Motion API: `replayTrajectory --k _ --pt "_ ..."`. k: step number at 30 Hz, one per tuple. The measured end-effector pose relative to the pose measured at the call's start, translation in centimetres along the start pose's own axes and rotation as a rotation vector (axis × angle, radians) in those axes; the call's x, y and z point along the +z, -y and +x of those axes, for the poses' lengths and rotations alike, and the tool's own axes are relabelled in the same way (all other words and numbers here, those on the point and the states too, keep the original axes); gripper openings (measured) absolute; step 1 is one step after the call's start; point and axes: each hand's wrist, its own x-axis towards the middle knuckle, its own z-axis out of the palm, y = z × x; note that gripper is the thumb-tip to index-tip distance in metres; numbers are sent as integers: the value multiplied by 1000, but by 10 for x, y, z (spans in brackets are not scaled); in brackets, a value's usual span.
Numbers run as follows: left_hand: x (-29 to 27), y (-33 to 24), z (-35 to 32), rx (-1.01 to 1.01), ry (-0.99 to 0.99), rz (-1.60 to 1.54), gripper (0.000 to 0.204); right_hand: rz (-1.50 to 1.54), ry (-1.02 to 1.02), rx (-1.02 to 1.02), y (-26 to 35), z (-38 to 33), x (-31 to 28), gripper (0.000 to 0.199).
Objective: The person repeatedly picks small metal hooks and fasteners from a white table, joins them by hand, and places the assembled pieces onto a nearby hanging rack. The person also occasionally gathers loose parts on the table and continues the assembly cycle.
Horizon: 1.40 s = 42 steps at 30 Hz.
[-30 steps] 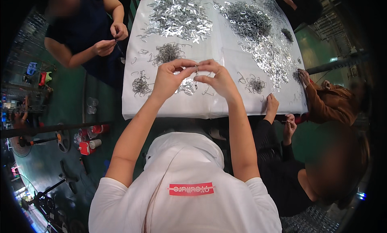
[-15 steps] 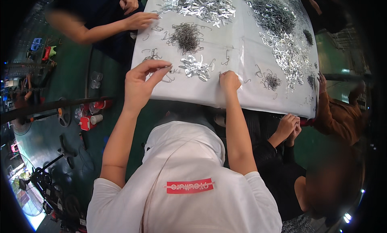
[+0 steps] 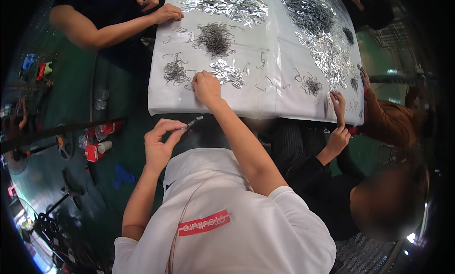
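Observation:
My left hand [image 3: 161, 140] is held in front of the table's near edge, thumb and fingers pinching a small silver metal clip [image 3: 195, 121] with a thin dark part beside it. Over the table's near left part, my right hand [image 3: 206, 88] points down with its fingertips pressed together. Whatever is in them is hidden. It lies between a small heap of dark wire hooks [image 3: 175, 72] and a heap of flat silver metal pieces [image 3: 228, 75]. A larger heap of wire hooks [image 3: 215, 39] sits farther back.
A white-covered table [image 3: 256, 101] bears more heaps of silver pieces [image 3: 227, 6] and wire parts [image 3: 310, 13]. A co-worker's hand [image 3: 168, 13] rests at the far left edge; another person's hands [image 3: 337, 139] are at the right. Red containers [image 3: 92, 152] stand on the floor at left.
My left hand has drawn back from over the table to before its edge, the clip in its fingers. My right hand has moved left across the table, past the flat silver pieces.

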Motion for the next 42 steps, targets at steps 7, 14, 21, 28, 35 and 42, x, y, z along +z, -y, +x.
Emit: replayTrajectory --k 7,14,21,28,35,42 --pt "22 13 -2 74 169 -12 17 152 -264 350 -82 -36 -61 10" --pt "48 20 -5 86 283 -30 19 -236 73 409 -145 -52 -103 10" --pt "84 34 0 109 326 -109 16 -85 53 465 -139 -66 -98 15" --pt "103 36 0 128 357 -63 17 1122 -114 587 -54 -129 -141 12" --pt "110 28 5 92 342 -81 18 1415 -236 620 13 -182 -166 9" --pt "117 20 9 195 355 -67 17 1419 -349 628 13 -184 -153 7"
